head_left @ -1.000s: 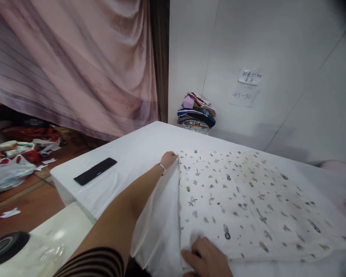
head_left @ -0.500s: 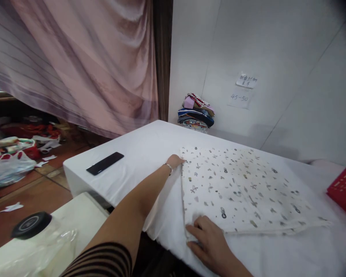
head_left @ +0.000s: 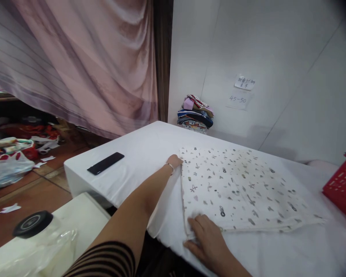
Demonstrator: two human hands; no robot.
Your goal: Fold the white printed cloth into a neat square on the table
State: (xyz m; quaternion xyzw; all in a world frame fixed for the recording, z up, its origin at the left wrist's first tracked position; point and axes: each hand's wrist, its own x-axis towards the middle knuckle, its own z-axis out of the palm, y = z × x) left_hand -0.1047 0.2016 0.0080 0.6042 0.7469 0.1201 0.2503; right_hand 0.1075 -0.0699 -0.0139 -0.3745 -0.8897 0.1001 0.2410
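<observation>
Head view: L hand (head_left: pixel 174 161) @ 10 o'clock edge of printed cloth (head_left: pixel 233 188), grip unclear; R hand (head_left: pixel 208 240) @ 7 o'clock corner, grip part-open.

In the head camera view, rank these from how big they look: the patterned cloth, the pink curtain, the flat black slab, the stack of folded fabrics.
Largest to smallest as they appear:
1. Pink curtain, partly cut off by the frame
2. Patterned cloth
3. Stack of folded fabrics
4. Flat black slab
</observation>
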